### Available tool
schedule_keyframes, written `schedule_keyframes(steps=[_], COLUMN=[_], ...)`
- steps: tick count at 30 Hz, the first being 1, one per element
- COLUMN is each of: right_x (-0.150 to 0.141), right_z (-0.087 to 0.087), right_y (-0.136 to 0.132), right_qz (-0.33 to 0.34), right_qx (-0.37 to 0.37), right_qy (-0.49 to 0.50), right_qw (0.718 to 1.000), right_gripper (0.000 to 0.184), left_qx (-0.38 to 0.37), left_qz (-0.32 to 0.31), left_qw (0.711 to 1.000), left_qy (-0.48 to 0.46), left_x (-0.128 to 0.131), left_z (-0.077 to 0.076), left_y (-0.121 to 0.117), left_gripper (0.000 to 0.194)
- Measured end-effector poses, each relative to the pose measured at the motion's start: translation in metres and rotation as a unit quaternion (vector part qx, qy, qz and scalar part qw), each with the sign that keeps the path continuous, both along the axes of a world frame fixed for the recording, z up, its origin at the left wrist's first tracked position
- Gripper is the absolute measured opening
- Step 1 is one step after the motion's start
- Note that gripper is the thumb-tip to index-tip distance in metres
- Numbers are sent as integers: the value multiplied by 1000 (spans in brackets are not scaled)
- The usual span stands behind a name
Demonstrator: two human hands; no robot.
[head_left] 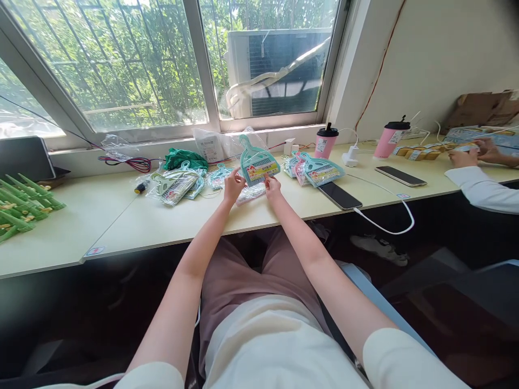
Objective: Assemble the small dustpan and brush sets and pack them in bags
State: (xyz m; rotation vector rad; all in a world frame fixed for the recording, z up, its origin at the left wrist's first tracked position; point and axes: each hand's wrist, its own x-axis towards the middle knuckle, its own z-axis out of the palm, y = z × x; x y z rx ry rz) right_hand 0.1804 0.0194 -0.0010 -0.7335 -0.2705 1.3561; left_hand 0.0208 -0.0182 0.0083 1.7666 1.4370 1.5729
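Observation:
Between my hands, a small mint-green dustpan set (252, 156) with a yellow printed label stands upright above the table, handle upward. My left hand (234, 186) is closed at its lower left edge, fingertips pinched. My right hand (272, 186) pinches its bottom edge near the label. Below it on the table lies another plastic-wrapped pack (250, 194), partly hidden. To the left is a loose heap of bagged dustpan sets (176, 185), pale green and mint. On the right, a stack of mint and pink dustpan sets (322, 170) overlaps a black phone.
The black phone (340, 196) has a white cable hanging over the table edge. Pink cups (324, 143), a charger (351, 156) and a second phone (400, 176) stand or lie rightward. Green plastic pieces (24, 208) lie far left. A co-worker's hands (466, 155) handle yellow packs.

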Motion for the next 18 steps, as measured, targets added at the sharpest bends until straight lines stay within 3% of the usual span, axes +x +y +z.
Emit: schedule_keyframes(steps=[7, 13, 18], right_x=[0, 4, 10], right_z=[-1, 2, 4], right_y=[-1, 2, 1], right_qz=[-7, -54, -61], right_qx=[1, -28, -22], right_qy=[-10, -4, -21], right_qw=[1000, 998, 998], right_gripper=[27, 26, 23], left_qx=[2, -33, -25], left_qz=[76, 24, -55], left_qw=[986, 970, 984], left_qy=[148, 241, 167], left_x=[3, 12, 11], left_z=[-1, 1, 1], left_y=[-8, -15, -21], left_gripper=[64, 70, 63])
